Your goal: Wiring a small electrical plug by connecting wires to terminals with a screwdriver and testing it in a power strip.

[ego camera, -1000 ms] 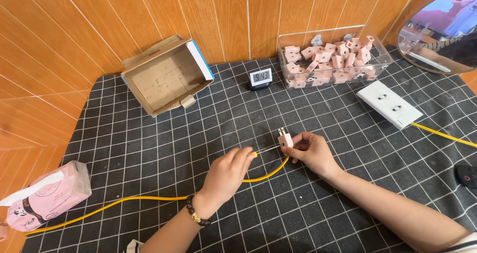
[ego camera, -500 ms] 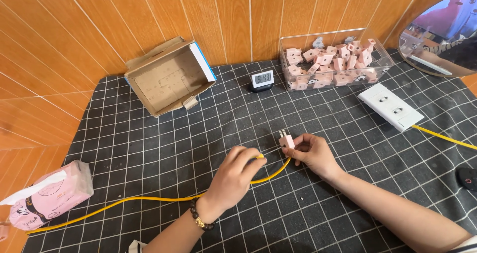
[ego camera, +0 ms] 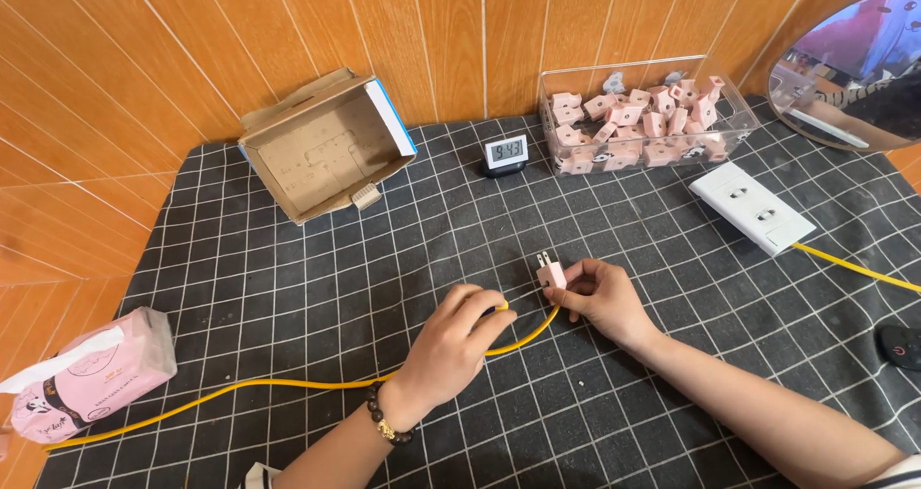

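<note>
The right hand (ego camera: 600, 302) pinches a small pink plug adapter (ego camera: 551, 275), while the left hand (ego camera: 459, 340) grips the smooth yellow cable (ego camera: 240, 387).

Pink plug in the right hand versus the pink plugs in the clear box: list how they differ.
The small pink plug is alone, pinched in the right hand, prongs up, over the black checked cloth; the pink plugs lie heaped at mixed angles in the clear plastic box, untouched. Both look alike in colour and size.
</note>
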